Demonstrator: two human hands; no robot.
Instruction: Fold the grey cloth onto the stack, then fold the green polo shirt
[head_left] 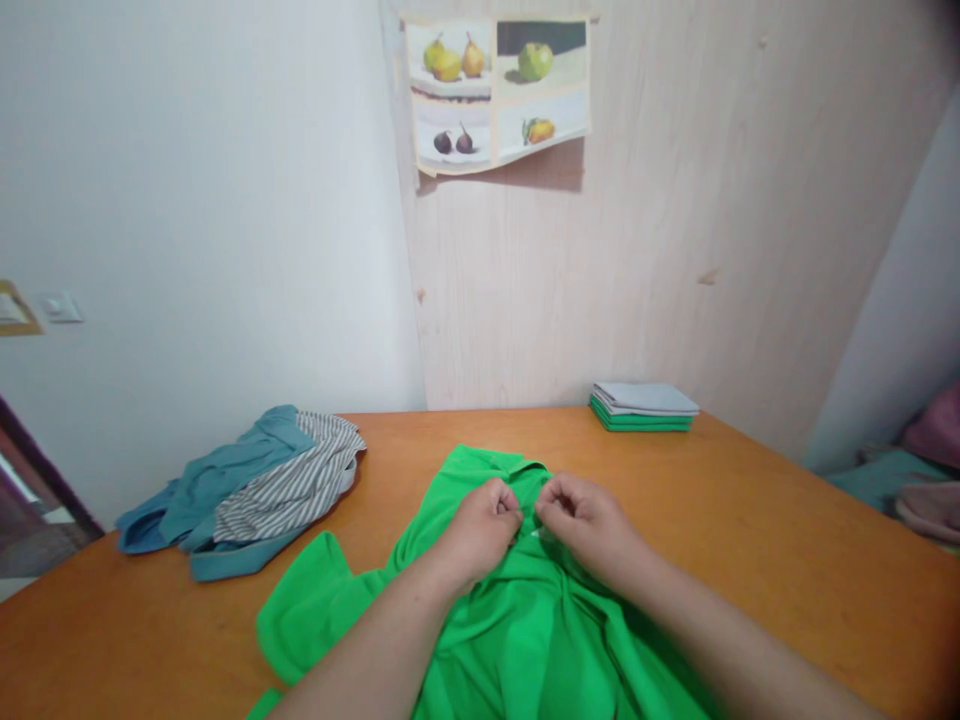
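Observation:
A bright green shirt (517,640) lies rumpled across the near middle of the table, its collar end pointing away from me and one sleeve spread to the left. Close together near the collar, both hands pinch the fabric. My left hand (484,525) is closed on the shirt, with thumb and fingers together. Just to its right, my right hand (589,520) is also closed on the cloth, fingers curled. Between them a small whitish spot shows on the fabric; what it is I cannot make out.
On the orange-brown table (750,560), a loose heap of teal and striped clothes (262,490) lies at the left. A folded stack of grey and green clothes (643,407) sits at the back right. Behind the table stands a wall with a fruit poster (495,95).

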